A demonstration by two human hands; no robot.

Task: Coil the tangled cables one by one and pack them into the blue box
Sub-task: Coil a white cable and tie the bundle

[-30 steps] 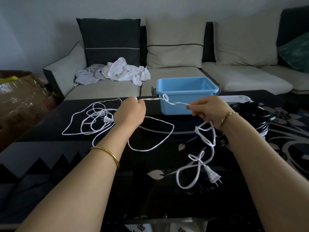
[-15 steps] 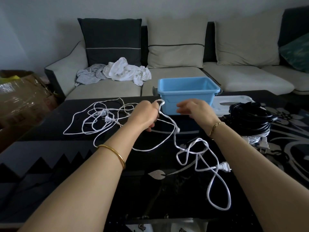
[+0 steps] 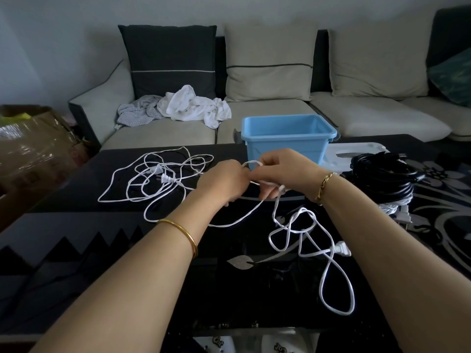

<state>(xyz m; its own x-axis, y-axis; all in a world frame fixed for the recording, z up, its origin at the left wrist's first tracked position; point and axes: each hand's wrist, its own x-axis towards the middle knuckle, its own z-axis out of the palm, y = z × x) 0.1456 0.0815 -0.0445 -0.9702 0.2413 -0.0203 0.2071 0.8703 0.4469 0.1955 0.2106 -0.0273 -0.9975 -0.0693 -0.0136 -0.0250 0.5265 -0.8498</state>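
Observation:
A long white cable [image 3: 328,273] lies in loose loops on the black table [image 3: 76,238], its plug near the front right. My left hand [image 3: 221,182] grips a strand of this cable, and a small loop sticks up between the two hands. My right hand [image 3: 283,171] pinches the same cable right beside it, the hands touching. More white cable [image 3: 153,179] with two plugs lies tangled to the left. The blue box [image 3: 288,141] stands just behind my hands, with nothing visible inside it.
A bundle of black cables [image 3: 382,179] lies at the right, on part of a white lid [image 3: 356,151]. Beyond the table stands a sofa with cushions and crumpled cloths [image 3: 188,105]. At the far left sits a cardboard box [image 3: 33,143].
My hands, first spread apart with the cable stretched between them, have come together in front of the blue box. The cable's plug end slid right and its loops fell slack on the table.

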